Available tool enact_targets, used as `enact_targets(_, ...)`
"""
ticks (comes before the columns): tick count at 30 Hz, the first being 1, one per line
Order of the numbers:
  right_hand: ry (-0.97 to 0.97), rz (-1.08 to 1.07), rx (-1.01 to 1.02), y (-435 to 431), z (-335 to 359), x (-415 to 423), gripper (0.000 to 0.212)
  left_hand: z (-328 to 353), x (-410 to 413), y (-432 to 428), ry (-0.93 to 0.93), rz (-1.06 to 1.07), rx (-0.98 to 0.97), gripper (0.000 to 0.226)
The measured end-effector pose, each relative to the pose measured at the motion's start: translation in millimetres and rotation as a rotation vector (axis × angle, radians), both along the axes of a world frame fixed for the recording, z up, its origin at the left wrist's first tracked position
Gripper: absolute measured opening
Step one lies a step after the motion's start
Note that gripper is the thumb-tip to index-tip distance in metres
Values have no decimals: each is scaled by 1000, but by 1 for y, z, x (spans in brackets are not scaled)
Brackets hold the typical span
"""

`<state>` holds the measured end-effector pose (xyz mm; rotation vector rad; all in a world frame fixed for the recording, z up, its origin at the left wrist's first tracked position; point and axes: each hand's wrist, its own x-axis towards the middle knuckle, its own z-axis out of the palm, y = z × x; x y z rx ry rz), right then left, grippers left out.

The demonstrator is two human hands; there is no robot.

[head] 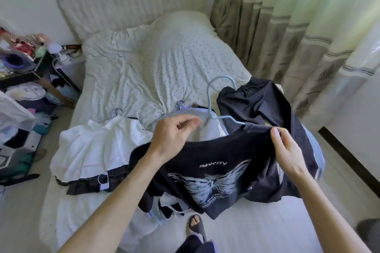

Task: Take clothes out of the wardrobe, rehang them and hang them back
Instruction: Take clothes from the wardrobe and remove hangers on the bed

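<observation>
A re-hanging step is judged to be in hand: a black T-shirt (218, 150) with a butterfly print is held up over the near end of the bed (127, 80), and a light blue hanger (228, 118) is being worked at its top edge.

At the left of the frame a white garment (96, 146) lies flat on the bed, with its own hanger hook showing above it. Just right of it, at centre, the left hand (174, 135) is raised with its fingers (193, 124) curled and thumb and forefinger closed together. They appear to pinch the hanger's left shoulder, though the exact contact is hidden behind the fingers. The T-shirt's fabric passes under this wrist.

The hanger's hook rises above and right of the left hand, and its right arm slopes down to the T-shirt's upper edge, where its tip meets or slips just behind the cloth.

Further right, the right hand (287, 152) pinches that same upper edge between thumb and fingertips (275, 132), just beside the hanger's tip. Behind both, a dark garment (257, 102) lies on the bed.

The next move is judged to call for the opening to be spread and the hanger's right arm fed inside.
</observation>
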<state>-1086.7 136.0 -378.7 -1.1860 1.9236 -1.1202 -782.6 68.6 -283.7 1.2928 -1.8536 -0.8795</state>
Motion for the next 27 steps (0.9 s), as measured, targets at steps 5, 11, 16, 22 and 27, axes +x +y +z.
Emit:
enact_targets(5, 49, 23, 4, -39, -12, 8, 29, 4, 15, -53, -79, 134, -45, 11)
enact_targets(11, 77, 59, 57, -121, -25, 32, 12, -18, 41, -142, -117, 177, -12, 21)
enact_targets(16, 90, 89, 181, -206, -65, 52, 11, -81, 59, -237, -165, 219, 118, 17)
enact_targets(22, 134, 137, 375, -315, -133, 78, 24, -195, 81, -361, -296, 159, 226, 19)
enact_targets(27, 162, 121, 528, -369, -196, 96, 48, -298, 86, -430, -404, 131, 333, 27)
